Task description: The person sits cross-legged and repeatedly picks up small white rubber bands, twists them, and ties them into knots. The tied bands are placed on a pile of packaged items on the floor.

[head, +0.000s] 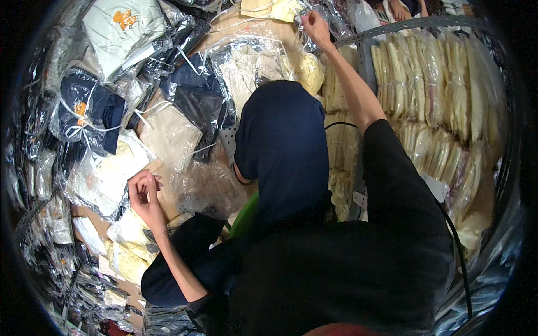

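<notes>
My left hand (145, 199) is raised with fingers loosely curled and apart, and nothing shows in it. Behind it lies a white garment in a clear plastic bag (101, 176). My right hand (316, 30) reaches far forward with fingertips pinched on a small pale thing that looks like white string (300, 25); its detail is too small to tell. Below that hand are a yellow bagged garment (310, 73) and a beige bagged garment (239, 71). Left of my bent leg (288, 138) lie a folded beige garment (170, 130) and a dark bagged garment (201, 109).
A navy garment tied with white string (90, 107) and a pale green bagged garment (126, 33) lie at left. Stacked bagged garments (420, 80) fill a grey perforated metal rack (367, 67) at right. A black cable (460, 256) hangs beside my right arm. Another person's hand (397, 8) shows at the top.
</notes>
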`<act>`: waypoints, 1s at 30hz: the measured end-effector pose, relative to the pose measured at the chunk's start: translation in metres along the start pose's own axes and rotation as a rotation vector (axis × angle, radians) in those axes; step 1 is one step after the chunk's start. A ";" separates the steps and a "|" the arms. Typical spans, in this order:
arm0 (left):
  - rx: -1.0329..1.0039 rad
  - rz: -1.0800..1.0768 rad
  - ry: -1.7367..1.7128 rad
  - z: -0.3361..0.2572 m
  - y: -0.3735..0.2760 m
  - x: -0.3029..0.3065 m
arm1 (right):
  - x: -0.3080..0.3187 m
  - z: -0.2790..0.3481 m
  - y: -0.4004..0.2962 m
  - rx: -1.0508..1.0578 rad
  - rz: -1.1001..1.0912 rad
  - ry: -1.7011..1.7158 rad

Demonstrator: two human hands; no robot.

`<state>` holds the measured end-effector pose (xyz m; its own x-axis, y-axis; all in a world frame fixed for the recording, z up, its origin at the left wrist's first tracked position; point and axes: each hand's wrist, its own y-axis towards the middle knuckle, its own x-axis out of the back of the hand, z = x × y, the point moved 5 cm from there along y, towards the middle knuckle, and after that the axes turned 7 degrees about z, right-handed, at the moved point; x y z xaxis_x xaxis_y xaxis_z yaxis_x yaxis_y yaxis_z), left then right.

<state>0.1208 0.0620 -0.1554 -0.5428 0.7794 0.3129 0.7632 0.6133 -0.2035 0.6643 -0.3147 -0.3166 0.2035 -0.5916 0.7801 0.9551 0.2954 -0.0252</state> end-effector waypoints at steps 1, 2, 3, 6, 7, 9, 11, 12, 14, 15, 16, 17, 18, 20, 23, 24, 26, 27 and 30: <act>-0.033 0.007 -0.010 -0.007 -0.003 0.000 | 0.019 0.017 0.006 0.087 -0.084 0.019; -0.066 0.014 -0.019 -0.014 -0.006 0.000 | 0.038 0.023 0.019 0.093 -0.134 0.053; -0.080 -0.003 -0.022 -0.019 -0.012 0.002 | 0.052 0.034 0.032 0.107 -0.174 0.092; -0.128 -0.046 -0.048 -0.038 -0.032 0.006 | 0.102 0.157 0.010 0.546 -0.687 0.187; -0.136 -0.059 -0.032 -0.046 -0.039 0.008 | 0.108 0.189 0.006 0.501 -0.501 0.388; -0.160 -0.094 -0.004 -0.061 -0.051 0.014 | 0.135 0.282 -0.040 0.416 -0.103 0.757; -0.191 -0.112 -0.007 -0.072 -0.058 0.019 | 0.167 0.357 -0.073 0.766 -0.163 0.611; -0.195 -0.129 -0.001 -0.076 -0.065 0.024 | 0.174 0.396 -0.099 0.811 -0.130 0.643; -0.238 -0.116 -0.016 -0.079 -0.066 0.027 | 0.205 0.465 -0.139 1.013 -0.081 0.632; -0.247 -0.098 0.004 -0.080 -0.065 0.026 | 0.213 0.485 -0.151 1.045 -0.065 0.633; -0.263 -0.109 0.013 -0.083 -0.066 0.028 | 0.214 0.512 -0.163 1.088 0.026 0.619; -0.279 -0.117 0.020 -0.086 -0.068 0.027 | 0.215 0.535 -0.178 1.131 0.115 0.598; -0.310 -0.120 0.065 -0.091 -0.068 0.027 | 0.214 0.554 -0.198 1.115 0.169 0.549; -0.386 -0.097 0.061 -0.111 -0.061 0.021 | 0.206 0.576 -0.221 1.059 0.329 0.418; -0.430 -0.332 0.114 -0.124 -0.090 0.065 | 0.132 0.632 -0.278 1.077 0.679 0.519; -0.464 -0.348 0.071 -0.130 -0.089 0.066 | 0.123 0.636 -0.292 1.053 0.714 0.488; -0.530 -0.398 -0.001 -0.137 -0.084 0.074 | 0.103 0.639 -0.319 0.946 0.890 0.509; -0.561 -0.429 -0.035 -0.136 -0.083 0.077 | 0.089 0.637 -0.329 0.850 1.029 0.550; -0.602 -0.438 -0.015 -0.132 -0.081 0.087 | 0.045 0.631 -0.338 0.761 1.299 0.782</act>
<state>0.0575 0.0630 0.0108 -0.8427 0.4842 0.2354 0.5338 0.6948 0.4819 0.2150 0.0322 0.1217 0.9836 0.1800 0.0096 -0.1799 0.9773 0.1121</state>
